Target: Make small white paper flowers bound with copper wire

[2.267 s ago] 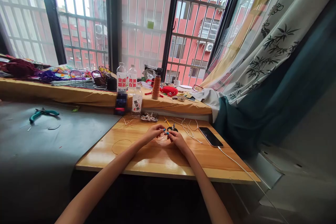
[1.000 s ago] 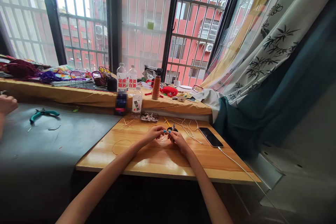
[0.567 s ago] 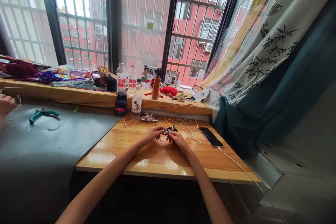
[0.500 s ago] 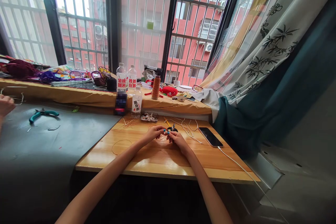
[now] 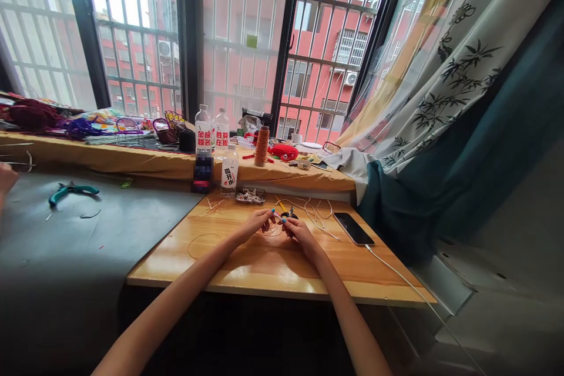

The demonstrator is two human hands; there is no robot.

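Fingers [image 5: 269, 216] pinching thin wire [image 5: 277, 217], beads filling tray [image 5: 251, 195]

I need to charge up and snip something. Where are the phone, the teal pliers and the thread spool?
phone [image 5: 353, 228], head view, middle of its dark screen
teal pliers [image 5: 73, 190], head view, handles
thread spool [image 5: 262, 146], head view, wound middle

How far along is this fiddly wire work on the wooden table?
Done: a thin wire loop lies finished-looking on the light wooden table. In hand: the left hand and right hand pinch fine copper-coloured wire between them; what shape it has is too small to tell. Left: a small tray of pale bits and a tall spool of orange-brown thread wait behind.
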